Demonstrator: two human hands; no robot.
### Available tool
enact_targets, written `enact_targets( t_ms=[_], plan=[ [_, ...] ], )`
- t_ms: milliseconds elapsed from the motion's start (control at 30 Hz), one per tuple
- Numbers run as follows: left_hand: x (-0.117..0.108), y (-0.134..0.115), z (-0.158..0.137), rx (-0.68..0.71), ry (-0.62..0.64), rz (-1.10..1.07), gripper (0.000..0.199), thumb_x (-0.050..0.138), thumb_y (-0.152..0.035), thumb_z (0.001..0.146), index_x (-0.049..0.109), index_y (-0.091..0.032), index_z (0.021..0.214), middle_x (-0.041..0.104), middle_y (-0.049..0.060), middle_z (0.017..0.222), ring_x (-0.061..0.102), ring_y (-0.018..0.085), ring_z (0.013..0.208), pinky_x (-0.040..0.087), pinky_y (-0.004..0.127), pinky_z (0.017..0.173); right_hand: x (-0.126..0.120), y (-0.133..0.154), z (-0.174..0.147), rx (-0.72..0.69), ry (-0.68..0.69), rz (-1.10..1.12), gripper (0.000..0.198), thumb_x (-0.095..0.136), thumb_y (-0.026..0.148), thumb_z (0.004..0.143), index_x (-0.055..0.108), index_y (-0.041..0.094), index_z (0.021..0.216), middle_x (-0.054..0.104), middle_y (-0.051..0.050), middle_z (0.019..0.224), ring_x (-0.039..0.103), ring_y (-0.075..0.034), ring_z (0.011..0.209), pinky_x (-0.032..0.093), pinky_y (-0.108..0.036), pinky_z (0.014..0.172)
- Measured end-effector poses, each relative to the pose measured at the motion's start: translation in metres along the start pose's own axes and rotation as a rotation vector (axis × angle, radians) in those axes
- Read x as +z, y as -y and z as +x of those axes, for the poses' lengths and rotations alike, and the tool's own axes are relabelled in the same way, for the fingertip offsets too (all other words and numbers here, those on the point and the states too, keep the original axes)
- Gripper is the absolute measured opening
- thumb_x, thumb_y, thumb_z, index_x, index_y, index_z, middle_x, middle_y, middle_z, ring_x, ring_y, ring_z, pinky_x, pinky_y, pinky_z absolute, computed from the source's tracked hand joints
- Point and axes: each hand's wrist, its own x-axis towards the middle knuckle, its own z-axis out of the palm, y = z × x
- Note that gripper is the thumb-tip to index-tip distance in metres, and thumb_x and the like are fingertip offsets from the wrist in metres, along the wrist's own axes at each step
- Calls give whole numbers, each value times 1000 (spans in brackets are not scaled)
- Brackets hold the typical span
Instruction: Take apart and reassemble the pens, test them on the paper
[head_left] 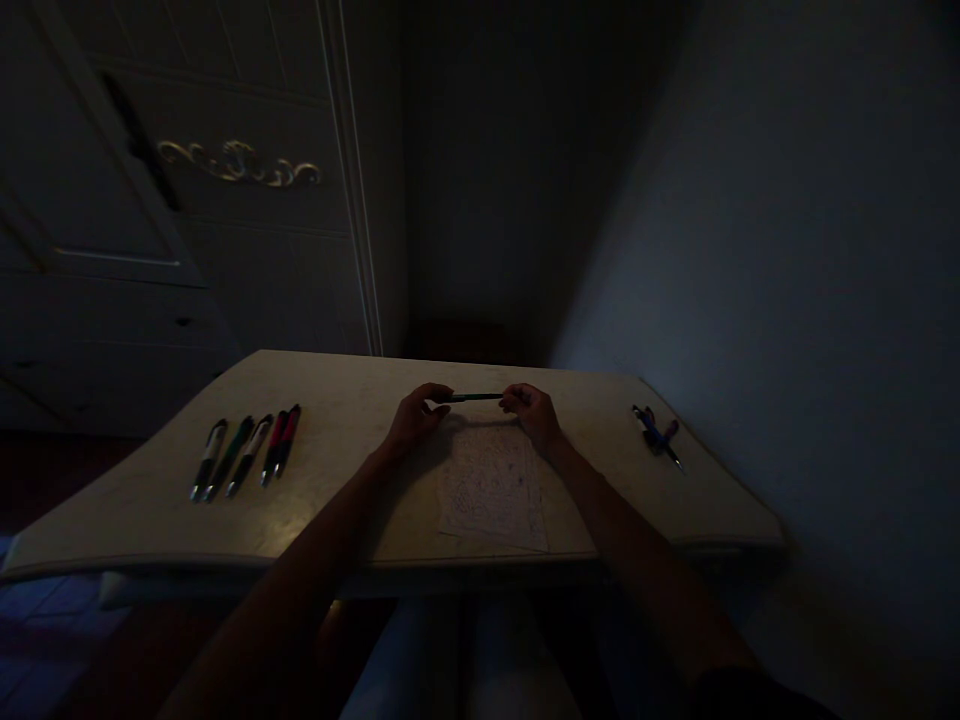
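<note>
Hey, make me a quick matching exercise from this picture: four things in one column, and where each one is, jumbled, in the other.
Things
1. Single pen
2. Sheet of paper
3. Row of pens
4. Small heap of pens

Places
A. Toward the table's left end
B. Near the table's right edge
C. Between the left hand and right hand
D. Mid-table, by the front edge

Pairs: 1-C, 2-D, 3-A, 4-B
</note>
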Motion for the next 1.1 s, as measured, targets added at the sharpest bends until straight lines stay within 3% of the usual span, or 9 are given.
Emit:
enact_targets(
  t_ms=[133, 233, 300, 367, 500, 633, 767, 900, 1100],
  plan=[
    [1, -3, -2, 4, -68, -9, 52, 73, -39, 69, 59, -22, 116, 63, 9, 124, 63, 22, 99, 50, 29, 74, 1, 0, 0, -2, -1, -1, 22, 65, 40, 72, 62, 20, 80, 68, -3, 72, 62, -17, 66, 50, -30, 66],
    [0, -5, -1, -49, -89, 29, 38, 59, -52, 81, 65, -19, 99, 69, 7, 94, 63, 20, 83, 48, 29, 69, 1, 1, -1, 2, -2, -1, 20, 65, 38, 72, 62, 19, 80, 69, -3, 72, 63, -17, 66, 50, -30, 66],
    [-2, -4, 0, -84, -33, 62, 43, 47, -56, 87, 64, -19, 77, 65, 4, 71, 60, 19, 69, 47, 29, 66, 1, 1, -2, 1, -2, -1, 20, 65, 37, 72, 62, 19, 80, 69, -4, 72, 62, -17, 66, 50, -30, 65],
    [-3, -4, 1, -103, 31, 65, 46, 47, -59, 86, 62, -19, 68, 62, 3, 63, 58, 18, 63, 46, 30, 63, 1, 1, -2, -4, -2, 10, 20, 65, 38, 72, 62, 19, 80, 68, -3, 71, 62, -17, 66, 50, -29, 66],
    [-3, -5, 0, -51, 40, -28, 37, 64, -52, 74, 68, -18, 88, 71, 7, 89, 65, 22, 82, 49, 31, 69, 1, 1, -2, -14, -11, 46, 20, 66, 37, 71, 62, 18, 79, 67, -2, 69, 61, -16, 65, 49, -28, 66],
    [-1, -8, -1, -41, -22, -85, 53, 77, -46, 63, 64, -21, 108, 67, 10, 113, 64, 23, 93, 50, 30, 69, 2, 2, -3, -10, -19, 46, 19, 66, 36, 72, 63, 18, 79, 66, -1, 69, 60, -15, 64, 48, -28, 65],
    [-1, -10, -2, -98, -84, -39, 45, 68, -55, 73, 67, -18, 98, 70, 9, 97, 64, 22, 86, 49, 30, 68, 2, 4, -2, -15, -18, 35, 20, 66, 36, 72, 62, 18, 79, 66, -2, 69, 60, -16, 65, 48, -29, 66],
    [-3, -11, -1, -115, 1, 5, 46, 52, -58, 84, 67, -16, 73, 69, 6, 73, 63, 20, 72, 47, 30, 69, 0, 4, -1, -20, -20, 41, 21, 65, 38, 71, 61, 19, 79, 67, -3, 69, 61, -16, 66, 50, -30, 67],
    [-4, -7, 1, -50, -1, -46, 28, 66, -43, 73, 70, -18, 86, 72, 7, 86, 65, 21, 79, 47, 29, 66, 0, 4, -3, -26, -23, -14, 20, 62, 38, 73, 62, 19, 78, 67, -3, 69, 61, -16, 64, 49, -29, 66]
  ],
)
